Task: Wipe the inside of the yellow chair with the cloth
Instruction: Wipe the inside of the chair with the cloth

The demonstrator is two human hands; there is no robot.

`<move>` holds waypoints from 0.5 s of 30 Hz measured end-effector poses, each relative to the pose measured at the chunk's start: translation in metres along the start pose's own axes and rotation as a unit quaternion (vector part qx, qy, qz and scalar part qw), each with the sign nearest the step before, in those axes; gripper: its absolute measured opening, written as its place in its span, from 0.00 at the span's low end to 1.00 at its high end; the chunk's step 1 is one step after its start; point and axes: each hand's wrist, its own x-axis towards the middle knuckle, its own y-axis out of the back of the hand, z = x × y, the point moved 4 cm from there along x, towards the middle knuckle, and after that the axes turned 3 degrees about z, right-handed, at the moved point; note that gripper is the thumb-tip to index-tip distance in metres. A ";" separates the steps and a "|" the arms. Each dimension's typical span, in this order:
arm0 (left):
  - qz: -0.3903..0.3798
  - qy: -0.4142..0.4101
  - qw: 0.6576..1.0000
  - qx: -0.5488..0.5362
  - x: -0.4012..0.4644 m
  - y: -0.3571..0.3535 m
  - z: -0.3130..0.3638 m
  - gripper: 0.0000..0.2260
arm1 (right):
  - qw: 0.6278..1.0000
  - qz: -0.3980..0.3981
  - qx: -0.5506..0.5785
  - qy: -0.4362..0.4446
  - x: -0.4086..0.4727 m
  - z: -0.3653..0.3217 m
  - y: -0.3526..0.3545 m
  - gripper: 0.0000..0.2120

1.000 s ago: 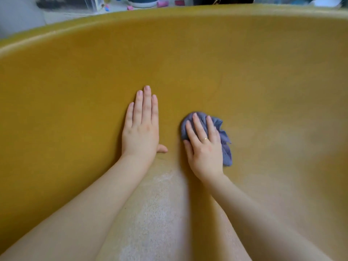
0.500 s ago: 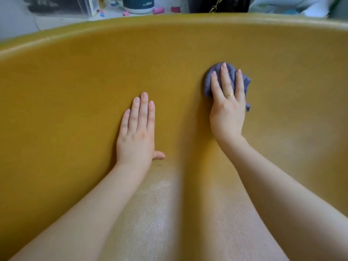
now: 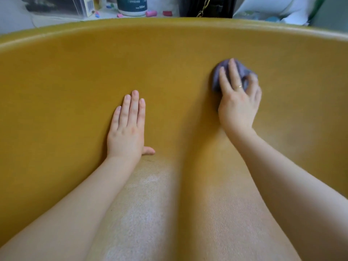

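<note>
Layout inside the chair (image 3: 66, 87). The left hand (image 3: 127, 129) lies flat on the inner wall, left of centre, just above the seat. The right hand (image 3: 238, 102) lies higher and to the right, well apart from the left, on the cloth (image 3: 216, 80) (bunched between palm and wall). Both forearms cross the seat from the near edge. Behind the chair's rim stand a tub (image 3: 131, 5), left of centre, and a bag (image 3: 207, 6), right of it.

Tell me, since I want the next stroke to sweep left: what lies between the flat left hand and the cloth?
Nothing: the head view shows only bare yellow chair wall between the left hand and the cloth under the right hand.
</note>
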 end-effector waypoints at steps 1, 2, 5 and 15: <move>0.001 -0.001 1.000 -0.007 0.000 0.000 0.000 0.60 | 0.999 0.002 0.004 -0.036 0.003 0.004 -0.002 0.25; 0.003 -0.001 1.000 -0.015 0.001 0.000 -0.001 0.61 | 0.998 0.017 0.005 -0.063 0.003 0.005 -0.004 0.25; 0.010 -0.005 1.000 -0.026 0.001 0.000 -0.002 0.62 | 0.990 0.052 0.051 -0.122 -0.003 -0.010 -0.016 0.21; 0.066 0.017 0.997 0.045 0.000 0.045 -0.046 0.58 | 0.986 -0.026 0.151 0.065 -0.029 -0.097 -0.024 0.31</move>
